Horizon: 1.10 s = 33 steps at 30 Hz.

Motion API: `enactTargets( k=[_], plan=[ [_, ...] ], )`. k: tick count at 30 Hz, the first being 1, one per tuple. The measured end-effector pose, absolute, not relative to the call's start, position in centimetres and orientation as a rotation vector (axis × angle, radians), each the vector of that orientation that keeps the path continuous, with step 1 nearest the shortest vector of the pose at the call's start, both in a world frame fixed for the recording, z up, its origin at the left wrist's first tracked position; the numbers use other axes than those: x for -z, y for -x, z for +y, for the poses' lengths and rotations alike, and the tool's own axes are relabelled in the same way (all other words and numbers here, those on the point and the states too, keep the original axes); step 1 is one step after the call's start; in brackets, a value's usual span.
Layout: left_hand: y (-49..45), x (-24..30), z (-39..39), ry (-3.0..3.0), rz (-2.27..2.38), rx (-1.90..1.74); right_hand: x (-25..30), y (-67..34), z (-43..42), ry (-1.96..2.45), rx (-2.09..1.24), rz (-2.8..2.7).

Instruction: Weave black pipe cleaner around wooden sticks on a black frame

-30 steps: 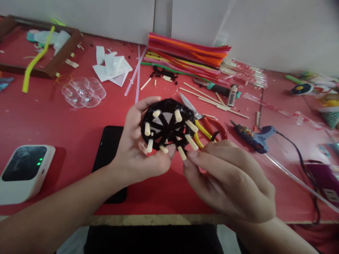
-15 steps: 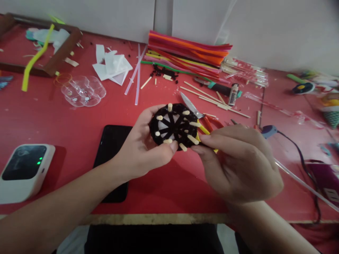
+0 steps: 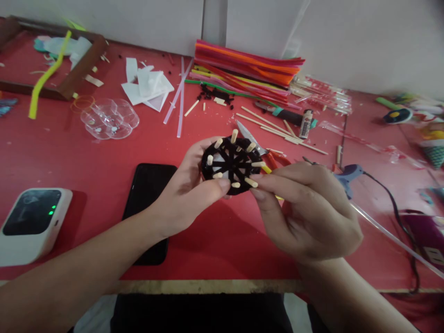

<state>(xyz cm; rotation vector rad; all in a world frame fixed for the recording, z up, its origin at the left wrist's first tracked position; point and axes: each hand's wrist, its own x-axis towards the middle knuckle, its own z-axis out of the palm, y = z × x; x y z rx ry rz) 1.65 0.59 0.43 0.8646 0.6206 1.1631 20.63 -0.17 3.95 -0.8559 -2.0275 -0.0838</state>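
My left hand [image 3: 197, 180] is closed round a small black wheel-shaped craft piece [image 3: 233, 163], its thumb pressed on the lower rim. Black spokes cross the piece, and several short pale wooden pegs stand out around its edge. At the right rim, thumb and forefinger of my right hand [image 3: 305, 208] pinch together beside a peg; what lies between those fingertips is largely hidden. Just behind the piece lie scissors [image 3: 248, 134] with orange handles, next to something yellow [image 3: 266, 169] that is partly covered by my right hand.
A black phone [image 3: 151, 210] and a white device with a screen [image 3: 34, 226] lie at left. Pipe cleaners [image 3: 246, 64], thin wooden sticks [image 3: 277, 129] and a clear divided case [image 3: 110, 119] are farther back. A blue-grey glue gun [image 3: 348, 178] with its cable lies right.
The black piece has turned in my left hand and shifted slightly right, so its pegs sit in new places. My right hand has moved a little left and up along the rim.
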Motion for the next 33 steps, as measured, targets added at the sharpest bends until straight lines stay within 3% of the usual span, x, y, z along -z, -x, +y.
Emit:
enactTargets(
  k=[15, 33],
  plan=[
    [-1.4, -1.2, 1.1, -0.782, 0.756, -0.984, -4.1, -19.8, -0.4, 0.918, -0.043, -2.038],
    [-1.3, -1.1, 1.9, -0.646, 0.742, -0.800, -3.6, -19.5, -0.5, 1.127, -0.588, -1.826]
  ],
)
